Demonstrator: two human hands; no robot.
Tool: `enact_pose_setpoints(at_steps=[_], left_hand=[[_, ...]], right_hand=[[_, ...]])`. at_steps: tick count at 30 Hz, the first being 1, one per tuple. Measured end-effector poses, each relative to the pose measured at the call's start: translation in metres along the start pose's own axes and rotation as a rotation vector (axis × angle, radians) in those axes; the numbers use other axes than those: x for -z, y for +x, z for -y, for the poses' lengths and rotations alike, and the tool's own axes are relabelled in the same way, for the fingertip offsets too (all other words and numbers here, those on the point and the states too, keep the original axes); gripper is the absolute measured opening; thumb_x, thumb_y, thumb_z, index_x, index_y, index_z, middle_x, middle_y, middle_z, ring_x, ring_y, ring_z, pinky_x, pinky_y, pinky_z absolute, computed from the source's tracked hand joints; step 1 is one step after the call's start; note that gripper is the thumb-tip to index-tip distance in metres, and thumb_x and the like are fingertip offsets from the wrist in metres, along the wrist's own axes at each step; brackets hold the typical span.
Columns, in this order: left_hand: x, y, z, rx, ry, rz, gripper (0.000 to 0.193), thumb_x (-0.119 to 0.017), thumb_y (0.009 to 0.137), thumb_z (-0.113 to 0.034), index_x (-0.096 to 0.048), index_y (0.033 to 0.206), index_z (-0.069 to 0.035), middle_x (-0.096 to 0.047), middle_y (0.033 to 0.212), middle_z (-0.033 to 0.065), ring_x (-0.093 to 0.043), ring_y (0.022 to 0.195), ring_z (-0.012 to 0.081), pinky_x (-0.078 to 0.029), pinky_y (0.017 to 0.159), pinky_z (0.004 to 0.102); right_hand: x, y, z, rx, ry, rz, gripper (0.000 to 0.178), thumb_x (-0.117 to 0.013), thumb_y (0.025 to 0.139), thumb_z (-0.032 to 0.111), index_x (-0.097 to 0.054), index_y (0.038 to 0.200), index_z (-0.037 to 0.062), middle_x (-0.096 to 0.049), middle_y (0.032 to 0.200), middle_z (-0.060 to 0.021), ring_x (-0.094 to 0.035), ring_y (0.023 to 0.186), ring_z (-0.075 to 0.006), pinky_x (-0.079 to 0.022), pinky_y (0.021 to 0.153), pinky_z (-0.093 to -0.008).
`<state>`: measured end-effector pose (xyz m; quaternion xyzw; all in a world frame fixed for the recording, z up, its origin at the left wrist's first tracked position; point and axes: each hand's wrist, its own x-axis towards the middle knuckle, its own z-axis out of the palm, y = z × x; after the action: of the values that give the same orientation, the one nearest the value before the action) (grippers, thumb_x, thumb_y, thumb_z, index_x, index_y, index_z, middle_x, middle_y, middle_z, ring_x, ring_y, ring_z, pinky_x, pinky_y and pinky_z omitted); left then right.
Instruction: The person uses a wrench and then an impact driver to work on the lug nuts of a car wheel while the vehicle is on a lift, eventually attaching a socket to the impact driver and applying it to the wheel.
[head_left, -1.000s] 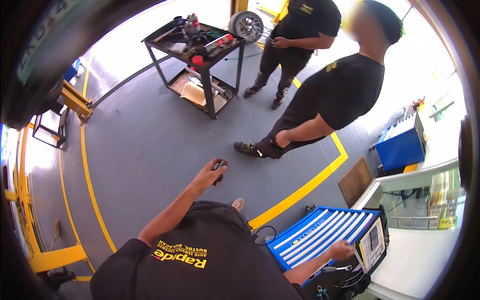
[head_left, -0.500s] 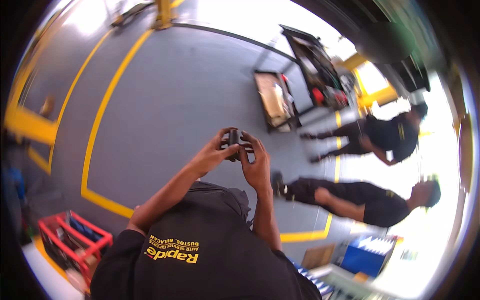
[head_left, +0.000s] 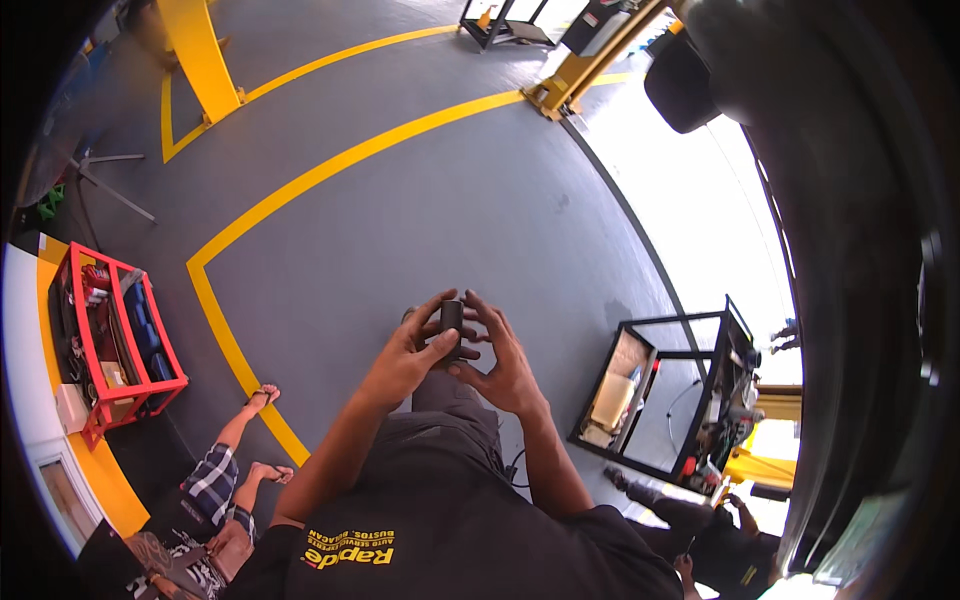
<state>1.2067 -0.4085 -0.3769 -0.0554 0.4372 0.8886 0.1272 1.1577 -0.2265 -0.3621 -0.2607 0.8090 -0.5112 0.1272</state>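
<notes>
A short, dark grey cylinder (head_left: 452,316) stands nearly upright between my hands, in front of my body. My left hand (head_left: 408,358) is closed on it, thumb across its near side and fingers bent round its left. Around its right and lower end curls my right hand (head_left: 506,366), the thumb low and the index finger raised beside the top. Fingers overlap behind the cylinder, so part of the grip is hidden, and I cannot make out what kind of part it is.
Yellow lines (head_left: 330,175) mark the grey floor. A red tool cart (head_left: 165,384) stands left, near a seated person's legs (head_left: 232,440). To the right are a black wheeled cart (head_left: 640,325) with a tray and a person in dark clothes (head_left: 735,540). Yellow posts (head_left: 200,70) rise beyond.
My view has swung to the right, bringing the red cart and the seated person's legs into fuller view. Both hands stay round the cylinder, the right thumb now lower.
</notes>
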Motion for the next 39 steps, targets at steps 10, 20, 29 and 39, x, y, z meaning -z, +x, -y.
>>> enact_pose_setpoints(at_steps=[10, 20, 29, 39], left_hand=[[0.089, 0.2, -0.15, -0.064, 0.145, -0.333, 0.052, -0.061, 0.105, -0.022, -0.041, 0.15, -0.005, -0.069, 0.114, 0.0182, -0.074, 0.09, 0.0229, -0.059, 0.083, 0.034], [0.207, 0.366, -0.245, -0.278, 0.204, -0.546, 0.058, -0.053, 0.11, -0.03, -0.028, 0.156, -0.006, -0.071, 0.098, 0.0137, -0.071, 0.08, 0.0179, -0.056, 0.07, 0.0295], [0.285, 0.536, -0.455, -0.36, 0.836, -0.56, 0.046, -0.045, 0.111, -0.024, -0.04, 0.154, -0.01, -0.061, 0.137, 0.0232, -0.069, 0.116, 0.0359, -0.054, 0.096, 0.0397], [0.429, 0.644, -0.651, -0.69, 1.111, -0.926, 0.031, -0.06, 0.106, -0.028, -0.067, 0.131, -0.01, -0.079, 0.1, 0.0085, -0.075, 0.086, 0.0159, -0.058, 0.075, 0.0309]], right_hand=[[0.066, 0.3, -0.038, -0.072, 0.028, -0.007, 0.07, -0.078, 0.09, 0.01, -0.048, 0.153, 0.0109, -0.058, 0.142, -0.0142, -0.066, 0.12, -0.0265, -0.056, 0.093, -0.0402], [0.013, 0.578, -0.051, -0.053, 0.176, 0.534, 0.06, -0.072, 0.097, 0.012, -0.047, 0.152, 0.0086, -0.07, 0.12, -0.0177, -0.07, 0.102, -0.0255, -0.057, 0.076, -0.036], [0.002, 0.816, -0.016, -0.056, 0.798, 0.278, 0.045, -0.06, 0.104, 0.011, -0.047, 0.146, 0.0009, -0.068, 0.117, -0.0118, -0.064, 0.107, -0.0159, -0.051, 0.094, -0.0291], [0.038, 1.059, -0.081, -0.111, 0.956, 0.046, 0.031, -0.056, 0.098, 0.003, -0.055, 0.129, 0.0045, -0.064, 0.094, -0.0087, -0.063, 0.081, -0.0157, -0.055, 0.073, -0.03]])
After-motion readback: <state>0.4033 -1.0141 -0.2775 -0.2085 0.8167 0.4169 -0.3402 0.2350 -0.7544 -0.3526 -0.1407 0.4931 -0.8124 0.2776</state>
